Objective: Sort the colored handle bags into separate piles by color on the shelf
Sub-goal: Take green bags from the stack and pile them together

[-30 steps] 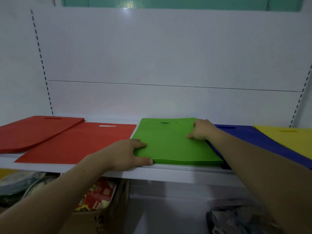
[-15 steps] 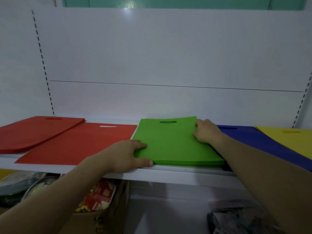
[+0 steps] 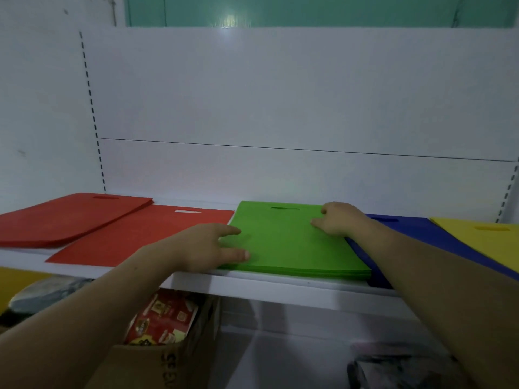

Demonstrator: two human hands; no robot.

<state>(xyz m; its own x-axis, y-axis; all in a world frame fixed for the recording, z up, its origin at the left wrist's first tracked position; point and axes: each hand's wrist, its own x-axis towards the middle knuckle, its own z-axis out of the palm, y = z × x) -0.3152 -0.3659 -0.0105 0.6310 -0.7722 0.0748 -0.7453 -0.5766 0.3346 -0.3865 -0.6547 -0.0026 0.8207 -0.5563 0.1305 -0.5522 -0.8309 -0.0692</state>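
Touching a stack of green handle bags point(image 3: 286, 248), lying flat at the middle of a white shelf point(image 3: 280, 287), with both hands. Laying the left hand point(image 3: 207, 245), fingers straight, on its front left corner. Setting the right hand point(image 3: 339, 220), fingers bent, at its right edge, whether gripping or not being unclear, and hiding part of the blue bags point(image 3: 415, 231) with the forearm. Lying alongside: red bags point(image 3: 70, 217) to the left, yellow bags point(image 3: 483, 240) far right. Sitting below: a cardboard box point(image 3: 157, 363).

Dim, cool, bluish light. A soft glare spot sits at top centre on the teal wall point(image 3: 309, 9), spilling onto the white back panel point(image 3: 280, 94), which dulls toward the corners. Below the shelf point(image 3: 280, 287) everything is murky shadow. The slotted upright point(image 3: 92, 116) at left bows with wide-angle distortion. Forearms point(image 3: 70, 318) in the lower corners look soft.
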